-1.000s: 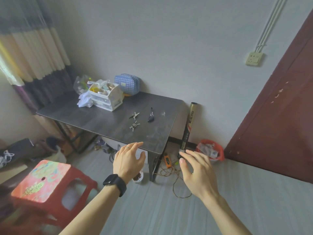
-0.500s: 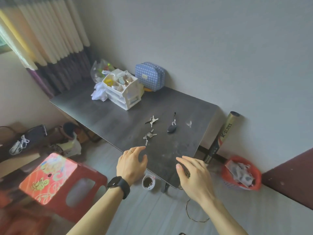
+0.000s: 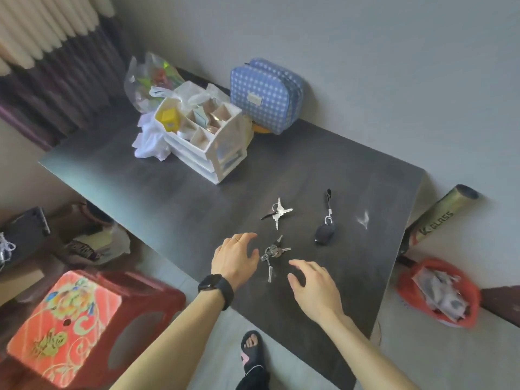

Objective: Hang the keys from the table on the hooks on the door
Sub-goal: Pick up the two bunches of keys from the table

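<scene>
Three sets of keys lie on the dark table [image 3: 168, 190]. The nearest key bunch [image 3: 272, 254] sits between my hands. A second silver key bunch [image 3: 278, 211] lies just behind it, and a black car key fob on a strap [image 3: 325, 229] lies to the right. My left hand [image 3: 235, 258], with a black watch on the wrist, hovers open just left of the nearest bunch. My right hand [image 3: 313, 288] is open too, a little right of and nearer than that bunch. Neither hand holds anything. The door's hooks are out of view.
A white drawer organiser [image 3: 208, 142], a blue dotted pouch [image 3: 266, 94] and plastic bags stand at the table's back. A red stool [image 3: 73, 325] stands left, a red bin [image 3: 439, 294] and a tube [image 3: 439, 220] right. Only a dark red strip of the door [image 3: 503, 302] shows.
I have stepped up to the table and the view has tilted down. Both hands moved forward over the tabletop and now flank the nearest key bunch.
</scene>
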`<state>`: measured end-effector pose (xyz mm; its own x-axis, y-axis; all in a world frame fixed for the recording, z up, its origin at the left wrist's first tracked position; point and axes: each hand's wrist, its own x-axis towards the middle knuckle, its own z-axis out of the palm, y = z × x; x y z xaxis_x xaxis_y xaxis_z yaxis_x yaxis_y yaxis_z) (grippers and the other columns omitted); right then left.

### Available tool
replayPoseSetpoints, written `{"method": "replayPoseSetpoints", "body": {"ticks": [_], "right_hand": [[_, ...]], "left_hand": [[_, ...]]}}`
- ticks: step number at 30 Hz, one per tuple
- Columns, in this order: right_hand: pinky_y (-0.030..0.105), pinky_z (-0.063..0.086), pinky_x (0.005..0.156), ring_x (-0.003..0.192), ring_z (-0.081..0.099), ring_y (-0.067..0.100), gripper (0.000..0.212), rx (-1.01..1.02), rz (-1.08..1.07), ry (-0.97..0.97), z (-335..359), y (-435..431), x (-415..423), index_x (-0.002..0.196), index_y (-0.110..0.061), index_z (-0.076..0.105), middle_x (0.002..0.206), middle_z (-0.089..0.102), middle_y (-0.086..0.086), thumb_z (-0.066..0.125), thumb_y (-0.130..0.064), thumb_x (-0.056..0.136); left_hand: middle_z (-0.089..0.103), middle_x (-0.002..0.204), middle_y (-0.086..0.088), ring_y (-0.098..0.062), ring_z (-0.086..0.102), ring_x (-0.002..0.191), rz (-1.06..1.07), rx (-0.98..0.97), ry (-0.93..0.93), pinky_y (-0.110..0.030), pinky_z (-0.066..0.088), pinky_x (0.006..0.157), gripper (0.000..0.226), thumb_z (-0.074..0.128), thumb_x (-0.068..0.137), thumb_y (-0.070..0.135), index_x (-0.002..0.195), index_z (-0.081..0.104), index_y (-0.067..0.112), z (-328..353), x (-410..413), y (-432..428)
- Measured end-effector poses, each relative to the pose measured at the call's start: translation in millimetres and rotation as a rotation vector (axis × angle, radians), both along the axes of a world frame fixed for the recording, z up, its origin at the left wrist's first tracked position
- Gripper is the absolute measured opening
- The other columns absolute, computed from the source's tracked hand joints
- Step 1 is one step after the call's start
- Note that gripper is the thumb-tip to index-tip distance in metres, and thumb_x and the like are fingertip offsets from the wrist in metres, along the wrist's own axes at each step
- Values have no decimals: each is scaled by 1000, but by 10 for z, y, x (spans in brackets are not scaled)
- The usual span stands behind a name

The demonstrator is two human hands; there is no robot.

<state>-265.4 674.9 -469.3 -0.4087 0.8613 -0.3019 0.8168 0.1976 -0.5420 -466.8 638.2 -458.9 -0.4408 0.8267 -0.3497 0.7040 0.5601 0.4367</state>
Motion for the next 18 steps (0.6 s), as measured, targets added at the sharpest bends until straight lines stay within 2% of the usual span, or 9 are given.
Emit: {"method": "replayPoseSetpoints", "body": {"ticks": [6, 9, 15, 18], "right_hand": [[31, 48, 81, 117, 50, 16, 37, -8, 62, -44, -528, 253, -563, 132, -38, 57, 130, 55, -13, 53, -22, 99], [33, 51, 70, 112, 49, 16, 38, -15, 86, -115, -691, 361, -700, 128, -38, 58, 124, 49, -10, 52, -17, 97], [31, 53, 53, 87, 59, 20, 38, 137, 170, -130, -797, 385, -674, 116, -32, 67, 102, 61, -4, 74, -13, 85], [30, 53, 50, 81, 59, 21, 33, 181, 173, -137, -802, 356, -647, 112, -32, 68, 95, 62, -4, 77, -17, 84]], "left_hand": [[53, 144, -1, -26, 47, 132, -27, -40, -129, -42, 39, 103, 47, 52, 93, 38, 140, 48, 32, -466, -399, 779], [53, 143, -7, -29, 47, 131, -18, -41, -209, -45, 42, 106, 51, 53, 94, 39, 142, 47, 26, -650, -490, 1111], [51, 142, -3, -27, 40, 134, 8, -3, -242, -41, 39, 107, 45, 53, 94, 43, 135, 58, 25, -880, -471, 1491], [53, 134, 1, -25, 40, 130, 58, 3, -211, -41, 33, 104, 37, 52, 94, 49, 122, 67, 31, -921, -398, 1557]]}}
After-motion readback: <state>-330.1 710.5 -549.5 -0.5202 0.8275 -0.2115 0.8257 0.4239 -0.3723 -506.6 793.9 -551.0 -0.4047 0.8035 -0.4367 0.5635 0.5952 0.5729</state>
